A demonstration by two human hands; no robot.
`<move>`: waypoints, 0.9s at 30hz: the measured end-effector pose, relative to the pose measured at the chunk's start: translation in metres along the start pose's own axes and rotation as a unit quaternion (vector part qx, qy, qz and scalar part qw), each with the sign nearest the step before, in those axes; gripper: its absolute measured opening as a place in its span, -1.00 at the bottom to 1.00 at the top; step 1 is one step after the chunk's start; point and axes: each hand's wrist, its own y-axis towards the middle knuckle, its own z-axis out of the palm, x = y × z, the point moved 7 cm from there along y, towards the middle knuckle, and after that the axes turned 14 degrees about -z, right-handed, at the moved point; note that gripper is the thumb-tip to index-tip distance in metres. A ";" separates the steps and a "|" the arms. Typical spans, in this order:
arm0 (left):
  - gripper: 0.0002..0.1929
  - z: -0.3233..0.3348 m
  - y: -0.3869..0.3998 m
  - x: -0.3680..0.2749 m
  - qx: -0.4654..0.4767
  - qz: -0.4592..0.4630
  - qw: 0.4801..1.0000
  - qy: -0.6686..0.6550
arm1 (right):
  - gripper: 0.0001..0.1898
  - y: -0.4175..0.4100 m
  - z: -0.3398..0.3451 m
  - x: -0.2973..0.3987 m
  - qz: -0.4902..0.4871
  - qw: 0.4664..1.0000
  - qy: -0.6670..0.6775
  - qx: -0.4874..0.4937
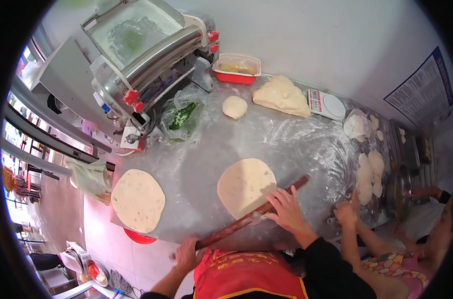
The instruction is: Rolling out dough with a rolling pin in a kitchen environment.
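A dark reddish-brown wooden rolling pin (pixel 234 227) lies slantwise over the near edge of a round dough sheet (pixel 247 185). Around the pin's lower left end, just off the table's front edge, my left hand (pixel 188 255) is closed. My right hand (pixel 285 209) grips it nearer the upper right end, fingers laid across the top and fairly spread. Green flecks show in this sheet. Another flat, flecked round of dough (pixel 138 201) rests at the table's left end, its lower edge by the table's rim.
The floured metal table (pixel 196 172) holds a dough ball (pixel 234 107), a large dough lump (pixel 280 96), a scale (pixel 327 104), a red-and-white tub (pixel 237 69) and bagged chopped greens (pixel 181 117). A dough-rolling machine (pixel 148 59) stands back left. A co-worker's hands (pixel 348 213) are at right, near dough pieces (pixel 370 175).
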 end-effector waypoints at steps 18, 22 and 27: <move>-0.54 0.028 -0.036 0.042 0.133 -0.245 0.960 -0.018 | -0.43 0.132 0.069 0.019 -0.193 0.979 0.068 0.007; -0.52 0.052 -0.037 0.020 0.163 -0.212 0.963 -0.031 | -0.42 0.068 0.036 0.006 -0.146 0.985 0.072 -0.064; -0.50 0.044 -0.027 0.017 0.167 -0.222 0.959 -0.058 | -0.52 0.142 0.056 0.005 -0.147 0.978 0.121 -0.083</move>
